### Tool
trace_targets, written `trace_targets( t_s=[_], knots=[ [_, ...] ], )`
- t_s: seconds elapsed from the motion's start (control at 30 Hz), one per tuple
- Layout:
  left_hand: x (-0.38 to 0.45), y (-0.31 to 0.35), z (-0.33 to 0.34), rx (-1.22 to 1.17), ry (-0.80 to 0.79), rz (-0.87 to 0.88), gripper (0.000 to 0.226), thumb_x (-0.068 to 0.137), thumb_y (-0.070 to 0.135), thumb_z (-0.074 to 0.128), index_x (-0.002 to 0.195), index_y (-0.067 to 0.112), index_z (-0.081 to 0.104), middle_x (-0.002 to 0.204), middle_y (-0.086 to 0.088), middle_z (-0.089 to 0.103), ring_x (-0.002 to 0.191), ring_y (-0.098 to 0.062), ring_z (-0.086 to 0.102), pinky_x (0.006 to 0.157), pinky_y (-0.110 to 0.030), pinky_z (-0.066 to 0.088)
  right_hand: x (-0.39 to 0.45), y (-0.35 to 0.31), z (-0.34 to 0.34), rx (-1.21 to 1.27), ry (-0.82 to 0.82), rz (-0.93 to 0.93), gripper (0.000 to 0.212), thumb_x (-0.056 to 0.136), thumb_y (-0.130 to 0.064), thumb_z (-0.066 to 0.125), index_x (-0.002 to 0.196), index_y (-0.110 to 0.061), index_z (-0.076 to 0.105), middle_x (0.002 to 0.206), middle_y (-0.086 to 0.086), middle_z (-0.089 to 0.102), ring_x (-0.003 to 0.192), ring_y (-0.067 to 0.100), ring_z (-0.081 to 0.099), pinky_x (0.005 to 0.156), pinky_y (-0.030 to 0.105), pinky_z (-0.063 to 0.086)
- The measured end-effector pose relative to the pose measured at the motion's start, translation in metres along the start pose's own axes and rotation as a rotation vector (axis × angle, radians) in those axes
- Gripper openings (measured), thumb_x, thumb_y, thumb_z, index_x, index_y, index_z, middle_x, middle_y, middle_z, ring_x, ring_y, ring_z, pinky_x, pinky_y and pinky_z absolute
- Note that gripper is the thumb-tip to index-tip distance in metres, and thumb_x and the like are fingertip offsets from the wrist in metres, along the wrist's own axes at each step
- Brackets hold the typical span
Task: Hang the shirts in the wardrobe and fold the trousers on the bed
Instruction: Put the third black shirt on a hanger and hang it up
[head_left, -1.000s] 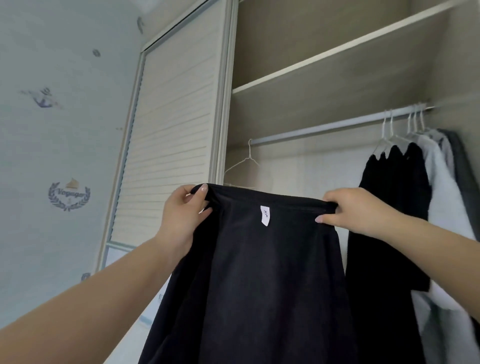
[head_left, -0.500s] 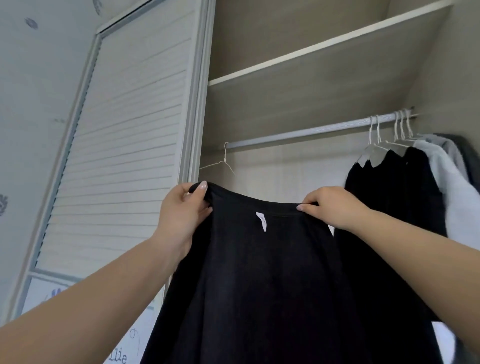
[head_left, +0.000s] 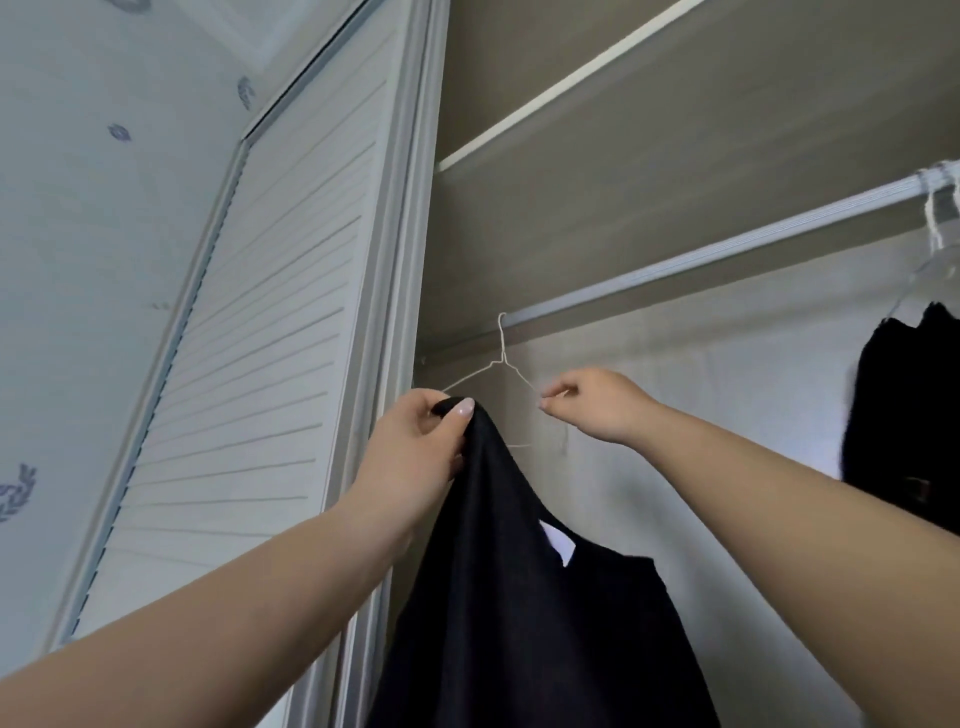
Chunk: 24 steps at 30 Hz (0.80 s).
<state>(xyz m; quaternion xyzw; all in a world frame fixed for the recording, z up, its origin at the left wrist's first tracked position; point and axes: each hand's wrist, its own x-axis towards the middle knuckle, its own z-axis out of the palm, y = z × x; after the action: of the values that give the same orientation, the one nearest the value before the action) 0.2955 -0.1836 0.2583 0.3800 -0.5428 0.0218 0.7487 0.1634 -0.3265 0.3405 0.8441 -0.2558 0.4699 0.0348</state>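
Black shirt (head_left: 519, 597) hangs by one bunched shoulder from the left hand (head_left: 415, 447), low beside the louvred door (head_left: 249, 364). Right of it, the right hand (head_left: 592, 402) pinches the wire hanger (head_left: 501, 358) hooked on the rail (head_left: 727, 254). A sideways tug could twist the thin hanger; the heavy cloth may slip from the grip.

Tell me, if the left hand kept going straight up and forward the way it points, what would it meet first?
Probably the wire hanger, whose left shoulder passes just above the left hand gripping the black shirt; depth is uncertain.
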Motion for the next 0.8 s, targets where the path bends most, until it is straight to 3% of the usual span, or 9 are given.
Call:
trace_targets(
  t_s=[0.17, 0.33, 0.47, 0.53, 0.6, 0.7, 0.73, 0.8],
  knots=[
    [0.012, -0.016, -0.002, 0.218, -0.021, 0.082, 0.013, 0.094, 0.023, 0.058, 0.088, 0.011, 0.058, 0.073, -0.005, 0.062, 0.073, -0.019, 0.058, 0.087, -0.051, 0.050, 0.050, -0.019, 0.070, 0.325, -0.038, -0.055, 0.052, 0.089, -0.039, 0.061, 0.137, -0.023, 0.048, 0.137, 0.002, 0.053, 0.123, 0.019, 0.051, 0.095, 0.024, 0.039],
    [0.021, -0.027, -0.005, 0.247, -0.016, 0.115, 0.011, 0.093, 0.022, 0.059, 0.083, 0.018, 0.059, 0.070, 0.000, 0.066, 0.072, -0.016, 0.063, 0.091, -0.054, 0.050, 0.093, -0.027, 0.124, 0.547, -0.126, -0.064, 0.075, 0.087, -0.037, 0.064, 0.150, -0.027, 0.023, 0.150, 0.005, 0.039, 0.134, 0.023, 0.041, 0.107, 0.030, 0.034],
    [0.026, -0.033, -0.003, 0.281, -0.006, 0.145, 0.015, 0.092, 0.023, 0.060, 0.077, 0.022, 0.060, 0.079, -0.012, 0.069, 0.084, -0.033, 0.067, 0.091, -0.055, 0.050, 0.116, -0.038, 0.149, 0.660, -0.170, -0.104, 0.078, 0.090, -0.033, 0.059, 0.152, -0.032, 0.012, 0.150, 0.010, 0.037, 0.135, 0.024, 0.040, 0.097, 0.023, 0.030],
    [0.027, -0.035, -0.004, 0.260, -0.006, 0.141, 0.016, 0.092, 0.024, 0.059, 0.077, 0.025, 0.062, 0.084, -0.014, 0.069, 0.084, -0.030, 0.068, 0.091, -0.054, 0.050, 0.123, -0.041, 0.157, 0.751, -0.177, -0.101, 0.067, 0.094, -0.039, 0.050, 0.151, -0.035, 0.015, 0.149, 0.010, 0.037, 0.135, 0.026, 0.040, 0.103, 0.026, 0.028],
    [0.029, -0.037, -0.006, 0.250, -0.003, 0.142, 0.016, 0.093, 0.025, 0.058, 0.078, 0.025, 0.063, 0.084, -0.014, 0.069, 0.080, -0.024, 0.066, 0.092, -0.054, 0.050, 0.127, -0.044, 0.163, 0.823, -0.164, -0.116, 0.058, 0.095, -0.045, 0.042, 0.149, -0.033, 0.024, 0.147, 0.012, 0.041, 0.132, 0.029, 0.042, 0.111, 0.037, 0.031],
    [0.031, -0.039, -0.009, 0.235, -0.024, 0.154, 0.016, 0.094, 0.027, 0.058, 0.079, 0.025, 0.064, 0.086, -0.013, 0.070, 0.083, -0.027, 0.066, 0.094, -0.053, 0.049, 0.128, -0.051, 0.159, 0.773, -0.084, -0.100, 0.081, 0.066, -0.064, 0.045, 0.137, -0.027, 0.042, 0.125, 0.011, 0.057, 0.114, 0.026, 0.054, 0.101, 0.037, 0.040],
    [0.032, -0.040, -0.009, 0.227, -0.031, 0.161, 0.015, 0.094, 0.027, 0.058, 0.080, 0.024, 0.063, 0.086, -0.014, 0.070, 0.082, -0.028, 0.066, 0.095, -0.053, 0.049, 0.130, -0.051, 0.158, 0.738, -0.044, -0.091, 0.077, 0.064, -0.062, 0.047, 0.130, -0.023, 0.047, 0.115, 0.009, 0.059, 0.104, 0.024, 0.056, 0.095, 0.034, 0.042],
    [0.032, -0.041, -0.010, 0.193, -0.043, 0.171, 0.016, 0.093, 0.025, 0.057, 0.079, 0.021, 0.062, 0.082, -0.012, 0.069, 0.077, -0.021, 0.065, 0.092, -0.048, 0.052, 0.133, -0.050, 0.159, 0.656, 0.026, -0.109, 0.039, 0.082, -0.038, 0.053, 0.115, -0.017, 0.050, 0.100, 0.005, 0.057, 0.090, 0.022, 0.052, 0.086, 0.031, 0.043]
  ],
)
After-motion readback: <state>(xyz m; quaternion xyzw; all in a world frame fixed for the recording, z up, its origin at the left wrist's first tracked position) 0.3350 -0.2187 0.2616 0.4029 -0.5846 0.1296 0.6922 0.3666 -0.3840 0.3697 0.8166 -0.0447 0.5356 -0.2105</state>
